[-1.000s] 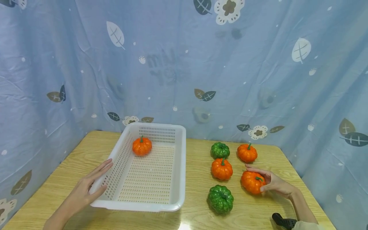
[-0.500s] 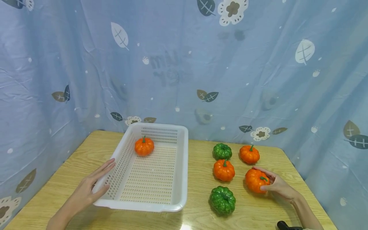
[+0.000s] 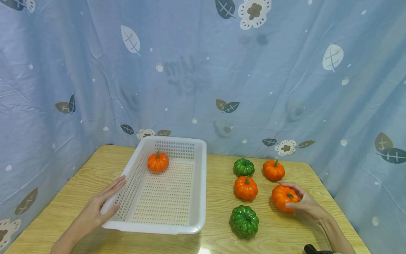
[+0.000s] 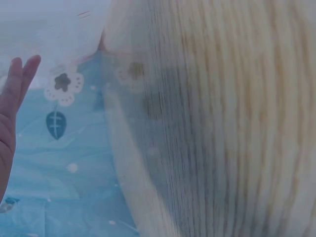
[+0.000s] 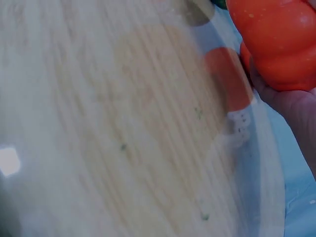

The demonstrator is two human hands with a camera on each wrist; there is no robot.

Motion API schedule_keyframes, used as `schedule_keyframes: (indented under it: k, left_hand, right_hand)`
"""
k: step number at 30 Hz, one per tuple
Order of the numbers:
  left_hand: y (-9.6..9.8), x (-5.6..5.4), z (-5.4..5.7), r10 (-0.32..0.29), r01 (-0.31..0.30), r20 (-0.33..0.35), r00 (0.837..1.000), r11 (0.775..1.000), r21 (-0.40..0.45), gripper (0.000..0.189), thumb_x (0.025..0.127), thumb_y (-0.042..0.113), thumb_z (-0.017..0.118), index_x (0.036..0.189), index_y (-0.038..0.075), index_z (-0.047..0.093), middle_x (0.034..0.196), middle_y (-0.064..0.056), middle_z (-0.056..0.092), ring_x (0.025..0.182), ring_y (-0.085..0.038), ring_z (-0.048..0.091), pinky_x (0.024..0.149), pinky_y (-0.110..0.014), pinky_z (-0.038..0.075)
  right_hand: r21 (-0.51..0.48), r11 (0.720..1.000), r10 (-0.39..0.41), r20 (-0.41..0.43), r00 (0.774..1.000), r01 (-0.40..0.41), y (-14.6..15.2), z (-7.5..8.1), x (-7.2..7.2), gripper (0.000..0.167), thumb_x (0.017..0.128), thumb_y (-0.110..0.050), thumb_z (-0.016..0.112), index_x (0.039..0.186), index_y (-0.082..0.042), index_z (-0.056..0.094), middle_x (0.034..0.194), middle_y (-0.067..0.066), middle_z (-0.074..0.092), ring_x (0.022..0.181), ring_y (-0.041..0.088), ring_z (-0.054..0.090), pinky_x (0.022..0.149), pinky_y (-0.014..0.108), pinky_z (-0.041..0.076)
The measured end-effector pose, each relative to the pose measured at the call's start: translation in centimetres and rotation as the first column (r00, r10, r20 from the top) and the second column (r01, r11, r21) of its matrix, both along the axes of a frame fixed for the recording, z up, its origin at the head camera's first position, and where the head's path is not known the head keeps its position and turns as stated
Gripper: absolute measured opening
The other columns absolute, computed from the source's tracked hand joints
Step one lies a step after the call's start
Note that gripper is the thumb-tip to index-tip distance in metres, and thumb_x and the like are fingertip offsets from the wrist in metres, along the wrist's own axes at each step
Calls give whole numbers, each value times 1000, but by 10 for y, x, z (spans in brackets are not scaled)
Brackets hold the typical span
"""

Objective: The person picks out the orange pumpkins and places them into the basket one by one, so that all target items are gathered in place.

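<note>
In the head view my right hand (image 3: pixel 306 202) holds a small orange pumpkin (image 3: pixel 284 198) at the table's right side, thumb in front and fingers behind. The right wrist view shows that pumpkin (image 5: pixel 276 44) large against the palm. My left hand (image 3: pixel 92 215) lies at the left rim of a white plastic basket (image 3: pixel 200 183), its fingers extended; whether they press on it is unclear. Inside the basket's far left corner sits another orange pumpkin (image 3: pixel 158 162). Only part of the left hand (image 4: pixel 12 103) shows at the left wrist view's edge.
Between basket and right hand stand a green pumpkin (image 3: pixel 244 167) at the back, an orange pumpkin (image 3: pixel 245 188) and a nearer green pumpkin (image 3: pixel 244 221). One more orange pumpkin (image 3: pixel 274 170) is behind the held one. A blue curtain (image 3: pixel 196 70) borders the wooden table (image 3: pixel 219 211).
The right hand and its orange pumpkin have shifted slightly to the right, away from the middle row. The left hand and basket keep their places. The head view has shifted a little.
</note>
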State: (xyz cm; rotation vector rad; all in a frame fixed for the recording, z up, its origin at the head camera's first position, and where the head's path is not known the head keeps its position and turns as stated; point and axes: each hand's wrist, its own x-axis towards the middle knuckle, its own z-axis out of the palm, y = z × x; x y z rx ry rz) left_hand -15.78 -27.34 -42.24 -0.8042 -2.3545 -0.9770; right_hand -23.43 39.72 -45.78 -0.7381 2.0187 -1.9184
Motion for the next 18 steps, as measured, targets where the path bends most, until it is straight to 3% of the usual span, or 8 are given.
schedule_keyframes:
  k: [3, 12, 18]
  left_hand:
    - [0, 0, 0, -1, 1, 7, 1000, 1000, -1, 68, 74, -9, 70, 138, 0, 49, 152, -5, 37, 137, 1, 27, 98, -5, 24]
    - [-1, 0, 0, -2, 2, 11, 1000, 1000, 1, 67, 74, -9, 70, 138, -1, 49, 152, -4, 37, 136, 2, 27, 97, -5, 25]
    - [-1, -1, 0, -2, 2, -12, 1000, 1000, -12, 68, 73, -9, 70, 137, -1, 50, 151, -5, 38, 136, 2, 28, 97, -5, 25]
  right_hand:
    - [-26, 1000, 14, -21, 1000, -15, -1, 1, 1, 56, 87, 15, 52, 139, 2, 35, 147, -8, 41, 125, 4, 45, 94, 27, 46]
    - [-44, 999, -14, 78, 997, 18, -10, 15, 6, 58, 92, 10, 49, 145, -9, 37, 136, -9, 46, 114, 9, 53, 89, 32, 51]
    - [-48, 998, -26, 61, 998, 29, -20, 26, 8, 57, 93, 10, 46, 146, -10, 38, 133, -6, 48, 111, 10, 55, 86, 32, 52]
